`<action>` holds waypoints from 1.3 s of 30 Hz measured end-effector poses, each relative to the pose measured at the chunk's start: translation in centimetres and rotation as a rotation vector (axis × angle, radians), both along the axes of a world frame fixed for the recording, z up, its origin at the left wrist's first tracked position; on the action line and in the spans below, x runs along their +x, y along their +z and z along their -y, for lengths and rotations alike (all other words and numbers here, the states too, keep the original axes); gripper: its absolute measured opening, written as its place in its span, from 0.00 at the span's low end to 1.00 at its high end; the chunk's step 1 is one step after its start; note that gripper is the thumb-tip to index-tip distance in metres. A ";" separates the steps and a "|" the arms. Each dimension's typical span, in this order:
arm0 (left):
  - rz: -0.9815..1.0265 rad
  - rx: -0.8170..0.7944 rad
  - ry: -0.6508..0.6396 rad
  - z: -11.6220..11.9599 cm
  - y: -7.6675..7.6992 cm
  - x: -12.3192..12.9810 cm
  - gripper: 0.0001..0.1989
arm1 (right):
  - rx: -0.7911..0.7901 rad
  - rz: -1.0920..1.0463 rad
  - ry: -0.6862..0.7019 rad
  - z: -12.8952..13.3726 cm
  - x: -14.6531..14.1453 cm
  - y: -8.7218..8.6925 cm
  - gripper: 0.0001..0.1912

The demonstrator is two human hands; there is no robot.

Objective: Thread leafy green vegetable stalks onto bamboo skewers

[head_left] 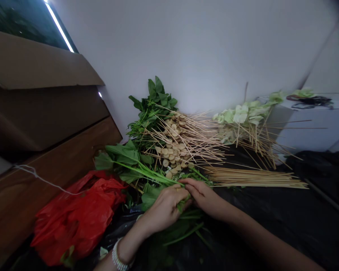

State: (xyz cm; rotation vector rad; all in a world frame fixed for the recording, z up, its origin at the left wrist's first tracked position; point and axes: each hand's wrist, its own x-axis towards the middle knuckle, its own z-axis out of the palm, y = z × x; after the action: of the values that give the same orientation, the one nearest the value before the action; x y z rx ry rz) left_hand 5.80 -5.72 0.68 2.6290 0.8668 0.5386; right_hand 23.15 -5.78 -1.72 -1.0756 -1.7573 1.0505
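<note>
My left hand [168, 205], with a beaded bracelet at its wrist, is closed around the stems of leafy greens [147, 171]. Their broad leaves point away to the left. My right hand [202, 195] meets it from the other side, its fingers bent over the stem ends; part of the grip is hidden between the hands. Below them, more loose green stems [186, 233] lie on black plastic [243, 226]. Just beyond my hands is a pile of skewers threaded with pale round slices [173, 150]. A bundle of bare wooden skewers [257, 177] lies to the right.
A crumpled red plastic bag [79, 214] lies at the left, beside a wooden board [53, 165] and a cardboard box [45, 109]. Against the white wall [186, 49] rest bunched dark greens [152, 109] and skewers with pale green leaves [243, 114].
</note>
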 end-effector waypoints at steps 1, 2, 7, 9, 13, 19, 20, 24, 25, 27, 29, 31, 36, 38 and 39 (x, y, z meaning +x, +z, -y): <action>0.018 -0.026 -0.007 0.0 0.1 0.0 0.11 | -0.011 -0.006 0.006 0.0 0.0 0.0 0.18; 0.034 -0.053 -0.017 -0.1 0.2 0.0 0.12 | -0.021 -0.010 0.009 0.1 -0.1 0.1 0.18; 0.101 -0.159 -0.054 -0.4 0.5 -0.4 0.15 | -0.083 0.010 0.018 0.4 -0.1 0.7 0.17; 0.129 -0.199 -0.063 -0.6 0.5 -0.4 0.16 | -0.089 0.012 0.043 0.4 -0.1 1.1 0.17; 0.176 -0.318 -0.082 -0.9 0.7 -0.4 0.18 | -0.078 0.002 0.092 0.4 -0.2 1.5 0.17; 0.032 -0.125 0.022 -0.3 0.4 -0.2 0.13 | 0.005 0.006 0.054 -0.1 0.0 0.6 0.18; -0.027 -0.060 0.071 -0.1 0.1 -0.2 0.11 | 0.029 0.033 0.021 -0.1 0.1 0.4 0.18; -0.248 0.097 0.214 0.3 -1.0 0.2 0.11 | 0.118 0.202 -0.109 0.2 0.0 -0.4 0.20; -0.281 0.124 0.247 0.4 -1.1 0.4 0.11 | 0.132 0.223 -0.120 0.3 -0.1 -0.4 0.20; -0.294 0.169 0.301 0.4 -1.3 0.8 0.09 | 0.147 0.228 -0.115 0.5 -0.2 -0.2 0.21; -0.231 0.198 0.323 0.5 -1.3 1.2 0.06 | 0.146 0.194 -0.093 0.6 -0.3 0.2 0.22; -0.123 0.195 0.310 0.7 -1.2 1.3 0.03 | 0.138 0.137 -0.058 0.8 -0.4 0.6 0.22; 0.280 -0.088 0.336 0.4 0.2 0.4 0.08 | 0.025 0.003 0.011 0.8 -0.4 0.6 0.20; 0.430 -0.208 0.395 -0.1 0.9 -0.2 0.11 | -0.042 -0.031 0.015 0.6 -0.1 0.3 0.21; 0.476 -0.236 0.411 -0.3 1.2 -0.6 0.13 | -0.050 -0.041 0.009 0.4 0.0 0.1 0.21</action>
State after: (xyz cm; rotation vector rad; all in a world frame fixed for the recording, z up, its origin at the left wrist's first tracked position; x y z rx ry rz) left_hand 5.25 -5.43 1.91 1.9875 1.2171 1.0401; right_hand 23.19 -6.22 -1.63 -1.0698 -1.7133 1.1197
